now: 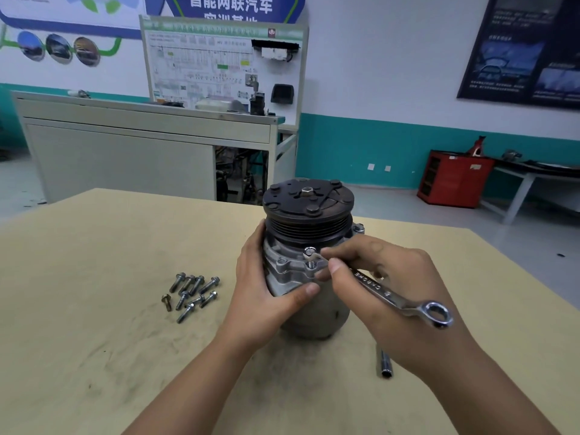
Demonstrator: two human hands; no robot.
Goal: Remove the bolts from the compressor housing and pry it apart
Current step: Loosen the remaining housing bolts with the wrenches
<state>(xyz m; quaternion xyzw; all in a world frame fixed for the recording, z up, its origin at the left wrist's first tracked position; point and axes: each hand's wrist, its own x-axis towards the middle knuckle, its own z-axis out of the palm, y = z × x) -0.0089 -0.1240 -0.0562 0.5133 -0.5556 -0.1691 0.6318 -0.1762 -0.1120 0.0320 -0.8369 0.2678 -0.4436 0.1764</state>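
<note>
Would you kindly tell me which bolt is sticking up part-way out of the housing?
The front bolt caught in the open end of the wrench; the loose bolts lie on the table.

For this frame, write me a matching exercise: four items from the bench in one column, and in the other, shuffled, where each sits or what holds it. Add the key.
Things
1. Grey metal compressor with black pulley
2. Silver combination wrench
3. Pile of loose silver bolts
4. Dark steel socket tube

Places
A. Lying on the tan table beside the right forearm
B. Held in the right hand, far end at a raised flange bolt
C. Standing upright, gripped by the left hand
D. Heaped on the table, left of the compressor

Pairs: 1-C, 2-B, 3-D, 4-A
</note>
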